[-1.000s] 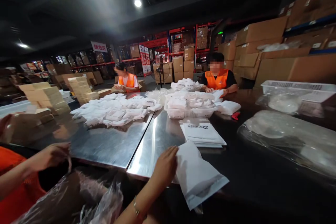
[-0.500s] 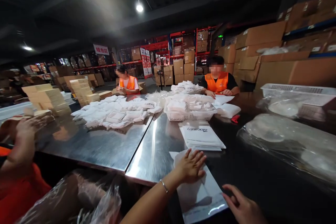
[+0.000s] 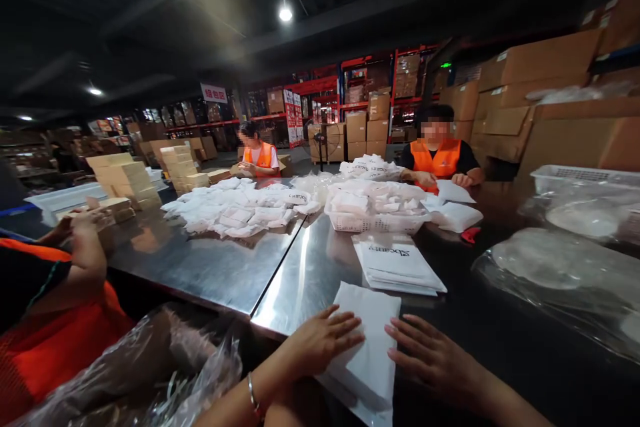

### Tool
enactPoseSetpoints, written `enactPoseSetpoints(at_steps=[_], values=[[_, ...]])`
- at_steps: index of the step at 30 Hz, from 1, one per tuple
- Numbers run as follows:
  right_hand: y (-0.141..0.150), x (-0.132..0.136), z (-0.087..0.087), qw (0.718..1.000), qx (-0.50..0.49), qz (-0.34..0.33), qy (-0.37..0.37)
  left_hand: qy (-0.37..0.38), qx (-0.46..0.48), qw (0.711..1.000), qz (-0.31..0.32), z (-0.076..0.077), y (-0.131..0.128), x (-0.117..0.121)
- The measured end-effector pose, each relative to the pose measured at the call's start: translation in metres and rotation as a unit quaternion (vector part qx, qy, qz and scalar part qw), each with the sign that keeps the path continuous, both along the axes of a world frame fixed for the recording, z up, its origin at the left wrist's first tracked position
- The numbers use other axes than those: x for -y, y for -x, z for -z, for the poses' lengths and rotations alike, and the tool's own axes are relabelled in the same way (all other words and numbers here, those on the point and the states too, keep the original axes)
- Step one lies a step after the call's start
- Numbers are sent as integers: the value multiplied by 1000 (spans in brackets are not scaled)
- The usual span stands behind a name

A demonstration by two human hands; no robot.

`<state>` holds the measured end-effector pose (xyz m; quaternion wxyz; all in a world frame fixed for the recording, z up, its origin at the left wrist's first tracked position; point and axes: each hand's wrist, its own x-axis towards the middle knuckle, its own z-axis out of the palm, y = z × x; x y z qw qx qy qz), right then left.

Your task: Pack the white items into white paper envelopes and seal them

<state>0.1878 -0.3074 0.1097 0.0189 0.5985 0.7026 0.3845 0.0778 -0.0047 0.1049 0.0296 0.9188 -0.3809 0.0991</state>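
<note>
White pouch (image 3: 367, 340) under both hands. Silver steel table (image 3: 210, 267); orange vests (image 3: 440, 159). White basket (image 3: 375, 221), brown cartons (image 3: 540, 63).

My left hand (image 3: 320, 341) & right hand (image 3: 434, 359) lie flat on a mailer bag (image 3: 367, 340) at the table's (image 3: 210, 267) near edge. Bag stack (image 3: 397, 267) just behind; basket (image 3: 375, 220) farther back; co-worker (image 3: 50, 307) to my left.
</note>
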Motion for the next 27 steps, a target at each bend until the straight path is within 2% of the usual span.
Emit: enactPoseSetpoints(at_steps=[4,8,11,15,18,21,24,25,27], values=[[28,-27,-3,999,9,-27,23,-25,102,994,20,21,20,-7],[56,-45,17,998,-54,2,-14,-7,129,992,7,26,18,-9],[61,-41,34,988,-129,10,-81,-23,141,990,1,17,9,-21],[55,-24,42,984,-166,15,-63,-53,152,986,-31,6,2,-36],[54,-20,42,982,-177,20,-58,-35,162,986,10,13,4,-31],[54,-18,49,978,-204,-1,-50,8,160,985,58,31,8,-17],[50,-12,62,944,-321,-4,-81,118,118,983,73,45,15,-4],[49,-9,65,919,-381,11,-96,177,87,979,56,47,18,-1],[49,-8,66,846,-510,71,-139,305,7,952,-32,49,23,6]])
